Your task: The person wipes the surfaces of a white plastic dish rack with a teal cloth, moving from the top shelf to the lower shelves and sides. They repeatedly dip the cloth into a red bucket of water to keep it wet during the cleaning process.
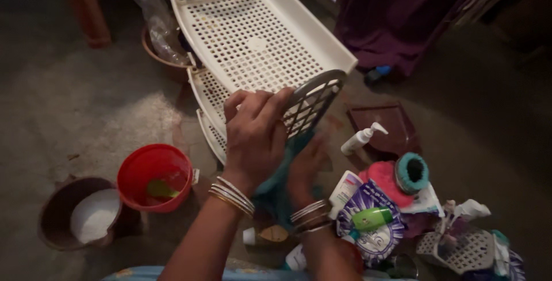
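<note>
A white perforated plastic rack [253,34] with stacked shelves stands on the floor in front of me. My left hand [253,134] grips the grey slotted end panel [313,100] at the rack's near corner. Just below it, my right hand [305,166] holds a teal cloth [276,186] against the lower part of the rack. Both wrists wear metal bangles.
A red bucket [154,176] and a brown bowl of white powder [80,215] sit at the left. A white pump bottle [361,138], dark red tray [386,127], pink and teal scrubbers [402,174], packets and a small grey basket [460,249] lie at the right. Purple fabric [397,11] hangs behind.
</note>
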